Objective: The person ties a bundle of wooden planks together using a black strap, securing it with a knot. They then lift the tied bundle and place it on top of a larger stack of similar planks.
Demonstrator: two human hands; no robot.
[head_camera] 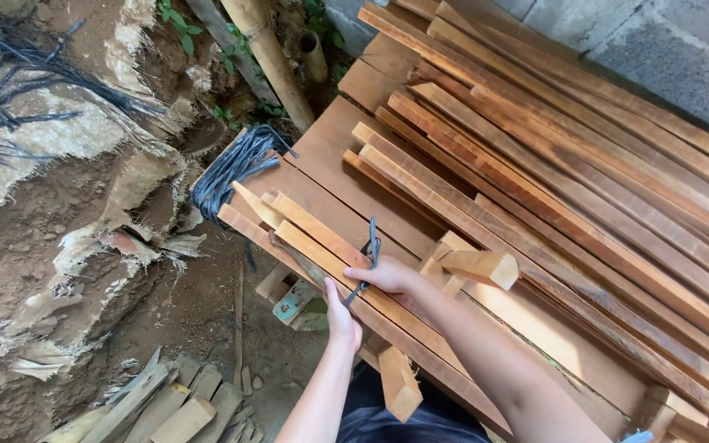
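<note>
A small bundle of thin brown wooden slats (313, 238) lies on a large stack of boards (551, 189). A dark strap (370, 250) loops around the bundle. My right hand (391, 277) rests on top of the slats, pinching the strap near its upper loop. At the bundle's near edge, my left hand (342, 318) grips the strap's lower end against the slats. A short wooden block (479, 267) sits just right of my right hand.
A coil of dark straps (231, 168) lies at the stack's left end. Bare earth and torn sacking (84, 213) fill the left side. Offcuts (166, 402) lie on the ground at bottom left. A bamboo pole (276, 61) leans above. A grey block wall (658, 41) stands behind.
</note>
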